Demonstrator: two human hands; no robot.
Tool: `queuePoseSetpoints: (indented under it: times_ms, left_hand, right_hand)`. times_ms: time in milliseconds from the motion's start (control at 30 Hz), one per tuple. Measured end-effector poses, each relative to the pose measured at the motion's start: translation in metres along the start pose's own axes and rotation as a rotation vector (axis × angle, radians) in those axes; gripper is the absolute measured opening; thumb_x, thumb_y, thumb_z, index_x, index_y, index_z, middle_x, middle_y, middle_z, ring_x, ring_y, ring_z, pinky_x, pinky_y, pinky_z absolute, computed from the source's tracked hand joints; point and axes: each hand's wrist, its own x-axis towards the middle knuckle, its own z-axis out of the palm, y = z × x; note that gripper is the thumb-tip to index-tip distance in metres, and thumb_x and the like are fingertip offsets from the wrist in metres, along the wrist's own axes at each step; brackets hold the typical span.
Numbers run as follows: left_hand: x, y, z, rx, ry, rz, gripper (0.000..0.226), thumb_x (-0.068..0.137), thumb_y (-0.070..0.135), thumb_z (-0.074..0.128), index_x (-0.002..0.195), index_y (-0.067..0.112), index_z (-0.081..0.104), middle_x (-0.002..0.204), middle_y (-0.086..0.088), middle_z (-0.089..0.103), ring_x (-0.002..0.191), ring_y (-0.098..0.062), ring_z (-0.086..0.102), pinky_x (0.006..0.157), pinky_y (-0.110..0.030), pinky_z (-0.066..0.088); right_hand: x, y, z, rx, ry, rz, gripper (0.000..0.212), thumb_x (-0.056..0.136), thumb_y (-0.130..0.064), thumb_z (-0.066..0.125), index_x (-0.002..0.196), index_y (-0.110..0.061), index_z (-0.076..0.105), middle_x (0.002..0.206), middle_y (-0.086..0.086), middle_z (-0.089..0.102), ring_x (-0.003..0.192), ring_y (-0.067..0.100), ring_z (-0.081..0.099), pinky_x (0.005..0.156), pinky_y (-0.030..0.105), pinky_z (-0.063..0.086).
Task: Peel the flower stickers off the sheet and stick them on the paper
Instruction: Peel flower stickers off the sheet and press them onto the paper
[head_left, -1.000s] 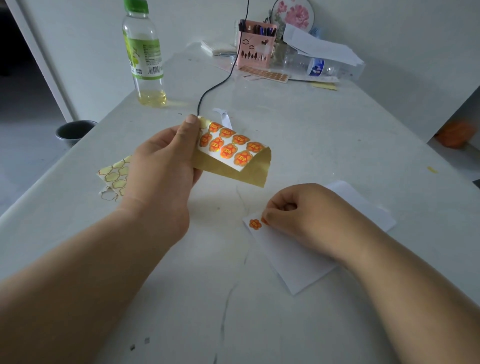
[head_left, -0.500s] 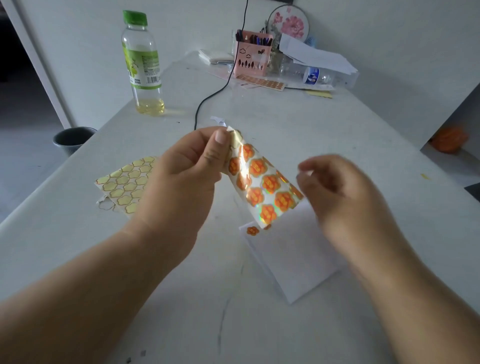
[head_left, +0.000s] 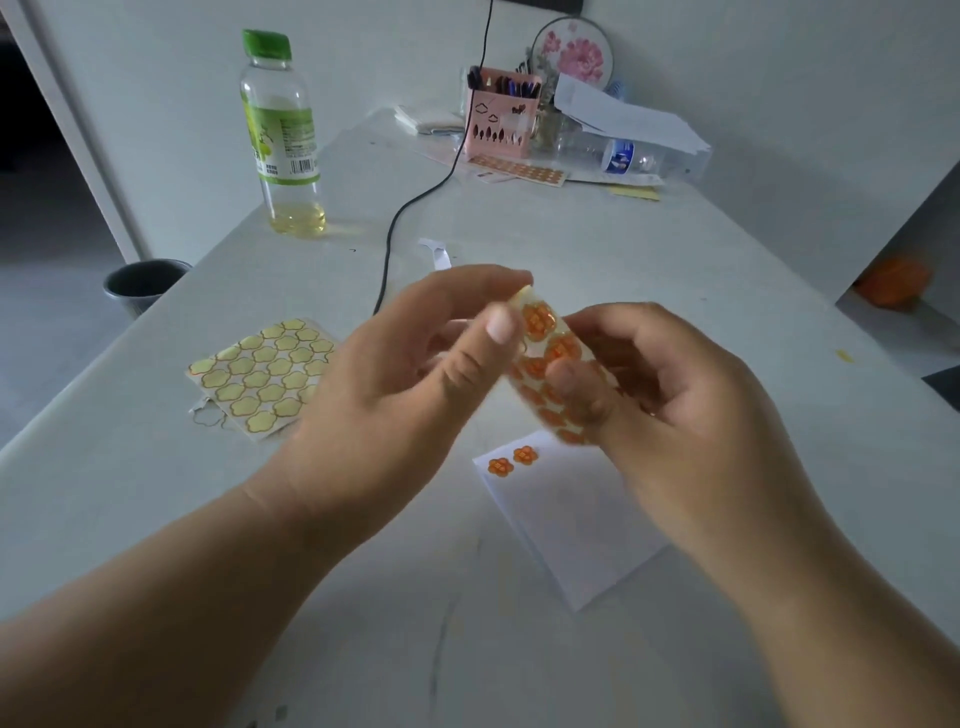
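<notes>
Pinching sticker sheet (head_left: 550, 353) in both hands above worktop (head_left: 675, 249).
Left hand (head_left: 395, 384) fingers curled on sheet's 12 o'clock end; right hand (head_left: 691, 415) fingers nipping 5 o'clock end. Paper (head_left: 571, 525) at 6 o'clock, two flower stickers (head_left: 524, 454) on its 11 o'clock corner.

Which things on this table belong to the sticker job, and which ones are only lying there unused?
Job: sticker sheet, pinched by left hand and right hand; white paper; two flower stickers already on it.
Lying about: yellow sheet, green-capped bottle, pink pen holder, black cable, grey bin.
</notes>
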Motion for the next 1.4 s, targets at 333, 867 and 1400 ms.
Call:
queuePoseSetpoints:
  times_ms: [333,867,1400]
  left_hand:
    - [0.0,-0.003,0.003,0.164,0.062,0.118,0.006,0.095,0.047,0.074,0.1,0.045,0.076,0.09,0.02,0.081,0.08,-0.005,0.077,0.069,-0.014,0.056]
    - [-0.002,-0.001,0.006,0.323,0.065,0.217,0.031,0.092,0.042,0.075,0.123,0.04,0.071,0.1,0.031,0.073,0.081,0.001,0.075,0.065,-0.006,0.05]
    - [-0.012,0.012,0.014,0.251,0.056,0.112,0.019,0.103,0.046,0.066,0.094,0.049,0.082,0.066,0.024,0.071,0.056,0.003,0.064,0.048,-0.007,0.041]
  right_hand:
    - [-0.001,0.001,0.001,-0.165,0.072,-0.134,0.026,0.099,-0.05,0.058,0.115,-0.034,0.07,0.106,-0.017,0.07,0.106,0.007,0.066,0.083,0.012,0.049]
    - [-0.003,-0.003,-0.002,-0.267,0.171,-0.287,0.01,0.096,-0.022,0.07,0.105,-0.022,0.075,0.099,-0.007,0.068,0.095,0.01,0.066,0.086,0.014,0.046]
    - [-0.003,-0.004,-0.004,-0.479,0.328,-0.423,0.009,0.093,-0.019,0.076,0.09,-0.011,0.078,0.086,0.0,0.067,0.082,0.012,0.061,0.074,0.02,0.049]
